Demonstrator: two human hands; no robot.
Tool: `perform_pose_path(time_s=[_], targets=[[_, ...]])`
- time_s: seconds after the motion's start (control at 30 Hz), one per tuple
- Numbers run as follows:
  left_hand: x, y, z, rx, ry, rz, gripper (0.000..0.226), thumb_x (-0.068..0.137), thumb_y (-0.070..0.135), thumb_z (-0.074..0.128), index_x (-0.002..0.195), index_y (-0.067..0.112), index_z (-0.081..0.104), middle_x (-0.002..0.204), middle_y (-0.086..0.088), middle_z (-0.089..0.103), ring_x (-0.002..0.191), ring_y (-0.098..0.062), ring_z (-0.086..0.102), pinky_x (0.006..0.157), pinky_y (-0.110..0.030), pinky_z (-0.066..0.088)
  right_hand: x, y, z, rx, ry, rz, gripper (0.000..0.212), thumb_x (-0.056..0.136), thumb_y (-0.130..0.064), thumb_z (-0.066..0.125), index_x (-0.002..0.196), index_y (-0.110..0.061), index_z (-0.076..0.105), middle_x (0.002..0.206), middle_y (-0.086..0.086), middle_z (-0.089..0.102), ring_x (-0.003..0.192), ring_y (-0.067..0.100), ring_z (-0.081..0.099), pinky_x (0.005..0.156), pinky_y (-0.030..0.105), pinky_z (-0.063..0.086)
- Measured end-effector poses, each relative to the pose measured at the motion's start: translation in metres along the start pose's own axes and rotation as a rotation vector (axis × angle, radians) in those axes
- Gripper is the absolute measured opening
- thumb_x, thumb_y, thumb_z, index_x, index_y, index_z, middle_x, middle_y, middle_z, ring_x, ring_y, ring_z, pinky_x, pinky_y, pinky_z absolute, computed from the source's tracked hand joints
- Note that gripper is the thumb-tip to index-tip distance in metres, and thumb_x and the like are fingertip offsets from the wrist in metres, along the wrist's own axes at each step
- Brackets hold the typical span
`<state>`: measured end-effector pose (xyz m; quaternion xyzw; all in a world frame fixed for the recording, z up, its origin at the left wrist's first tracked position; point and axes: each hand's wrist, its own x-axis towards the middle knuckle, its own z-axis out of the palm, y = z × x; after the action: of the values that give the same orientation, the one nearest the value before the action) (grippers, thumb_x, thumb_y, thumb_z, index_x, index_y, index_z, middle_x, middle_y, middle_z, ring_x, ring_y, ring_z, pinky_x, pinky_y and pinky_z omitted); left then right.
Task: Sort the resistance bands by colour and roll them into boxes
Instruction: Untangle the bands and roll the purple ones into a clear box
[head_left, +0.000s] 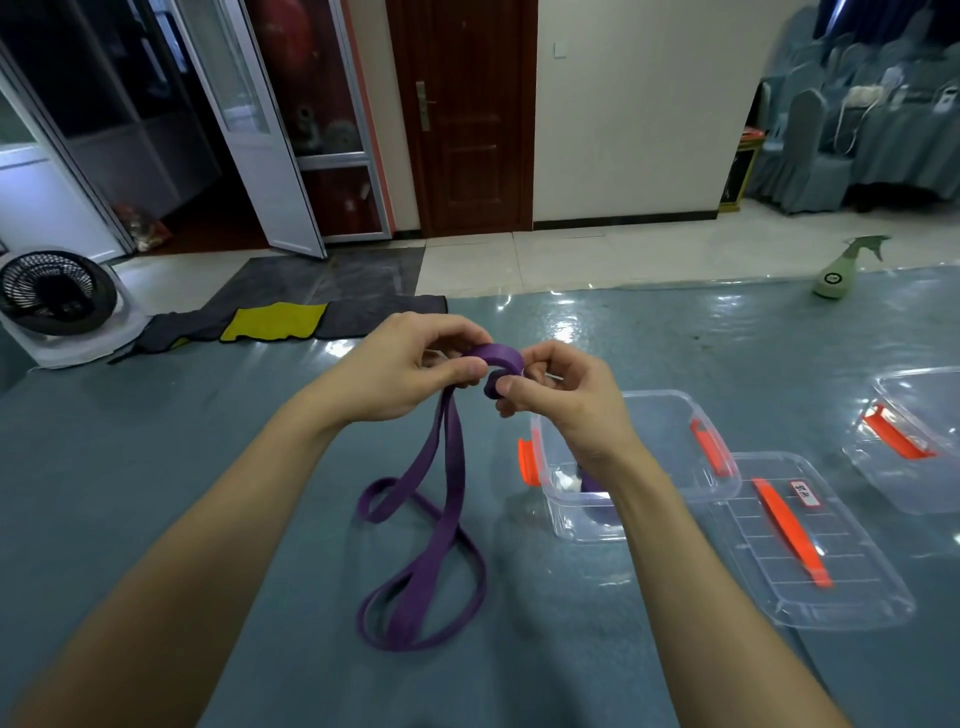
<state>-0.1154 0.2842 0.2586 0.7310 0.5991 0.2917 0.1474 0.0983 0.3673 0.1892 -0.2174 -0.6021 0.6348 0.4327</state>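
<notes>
The wide blue-grey counter under a glossy clear sheet (208, 467) fills the lower frame. At centre right stands an open clear plastic box with orange latches (670, 400), and its clear lid with an orange handle (857, 597) lies just beside it, lower right. The long purple flat rubber resistance band (449, 431) trails in loose loops on the counter at lower centre, and its upper end is raised into a small started coil at mid-frame. The person's left hand (410, 364) and right hand (561, 395) both pinch that coil, fingers (467, 369) curled narrow around it. The band looks light, limp and springy, so the coil probably needs a firm edge-on pinch or it will unwind.
</notes>
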Motion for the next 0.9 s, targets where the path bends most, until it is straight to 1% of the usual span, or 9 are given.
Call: perform_pose_path(time_s=[0.07, 0.13, 0.17, 0.3, 0.37, 0.5, 0.67, 0.77, 0.9], targets=[[0.001, -0.002, 0.001, -0.051, 0.039, 0.008, 0.023, 0.101, 0.027, 0.077, 0.124, 0.026, 0.074, 0.11, 0.008, 0.077, 0.101, -0.011, 0.076, 0.093, -0.04, 0.065, 0.0, 0.0, 0.003, 0.057, -0.005, 0.01, 0.027, 0.083, 0.0, 0.087, 0.103, 0.003, 0.069, 0.077, 0.013, 0.053, 0.077, 0.033, 0.077, 0.083, 0.045, 0.064], [0.002, -0.003, 0.003, -0.093, 0.065, 0.013, 0.024, 0.099, 0.027, 0.079, 0.123, 0.024, 0.075, 0.114, 0.007, 0.075, 0.108, -0.015, 0.073, 0.095, -0.042, 0.065, 0.0, -0.002, 0.006, 0.113, -0.007, 0.014, 0.029, 0.082, 0.002, 0.087, 0.103, -0.001, 0.067, 0.089, 0.018, 0.058, 0.082, 0.034, 0.077, 0.092, 0.052, 0.064], [0.002, -0.003, 0.005, -0.114, 0.073, 0.011, 0.025, 0.099, 0.027, 0.079, 0.123, 0.022, 0.076, 0.115, 0.005, 0.075, 0.109, -0.017, 0.073, 0.096, -0.044, 0.065, 0.001, -0.003, 0.007, 0.149, -0.006, 0.016, 0.03, 0.08, 0.001, 0.086, 0.102, -0.004, 0.066, 0.091, 0.019, 0.06, 0.082, 0.035, 0.076, 0.093, 0.052, 0.064], [0.004, -0.003, 0.008, -0.152, 0.101, 0.009, 0.026, 0.1, 0.022, 0.078, 0.126, 0.017, 0.076, 0.116, 0.002, 0.075, 0.112, -0.019, 0.072, 0.097, -0.044, 0.064, 0.001, -0.005, 0.01, 0.275, -0.01, 0.021, 0.029, 0.078, 0.0, 0.082, 0.099, -0.009, 0.065, 0.089, 0.017, 0.066, 0.076, 0.034, 0.075, 0.085, 0.041, 0.063], [0.005, -0.003, 0.008, -0.153, 0.102, 0.016, 0.026, 0.101, 0.02, 0.077, 0.126, 0.016, 0.075, 0.117, 0.002, 0.074, 0.113, -0.02, 0.072, 0.097, -0.043, 0.064, 0.001, -0.006, 0.012, 0.321, -0.01, 0.028, 0.028, 0.079, 0.004, 0.076, 0.1, -0.008, 0.062, 0.09, 0.019, 0.067, 0.075, 0.033, 0.073, 0.084, 0.039, 0.062], [0.009, -0.002, 0.009, -0.181, 0.119, 0.016, 0.027, 0.1, 0.019, 0.078, 0.126, 0.016, 0.075, 0.115, 0.001, 0.076, 0.11, -0.02, 0.073, 0.096, -0.043, 0.065, 0.003, -0.008, 0.017, 0.424, -0.012, 0.057, 0.029, 0.077, 0.007, 0.07, 0.1, -0.007, 0.058, 0.087, 0.017, 0.067, 0.073, 0.032, 0.068, 0.082, 0.035, 0.062], [0.007, 0.0, 0.013, -0.355, 0.123, 0.02, 0.043, 0.093, 0.026, 0.085, 0.134, 0.02, 0.074, 0.12, 0.0, 0.079, 0.116, -0.021, 0.074, 0.1, -0.04, 0.063, 0.003, -0.007, 0.018, 0.595, -0.005, 0.108, 0.024, 0.08, 0.006, 0.066, 0.095, -0.013, 0.063, 0.086, 0.014, 0.073, 0.075, 0.024, 0.073, 0.077, 0.031, 0.063], [0.01, 0.004, 0.017, -0.418, 0.197, 0.018, 0.043, 0.09, 0.02, 0.087, 0.132, 0.02, 0.077, 0.12, -0.001, 0.082, 0.117, -0.021, 0.076, 0.104, -0.037, 0.061, 0.001, -0.003, 0.02, 0.695, -0.003, 0.131, 0.021, 0.084, 0.006, 0.067, 0.091, -0.014, 0.064, 0.088, 0.013, 0.076, 0.079, 0.023, 0.076, 0.08, 0.03, 0.064], [0.01, 0.011, 0.011, -0.491, 0.2, -0.05, 0.045, 0.077, 0.027, 0.092, 0.12, 0.03, 0.081, 0.113, 0.005, 0.084, 0.11, -0.015, 0.08, 0.098, -0.027, 0.063, -0.003, 0.003, 0.017, 0.62, 0.018, 0.112, 0.024, 0.084, 0.008, 0.078, 0.091, -0.013, 0.069, 0.095, 0.016, 0.077, 0.09, 0.026, 0.077, 0.088, 0.033, 0.063]])
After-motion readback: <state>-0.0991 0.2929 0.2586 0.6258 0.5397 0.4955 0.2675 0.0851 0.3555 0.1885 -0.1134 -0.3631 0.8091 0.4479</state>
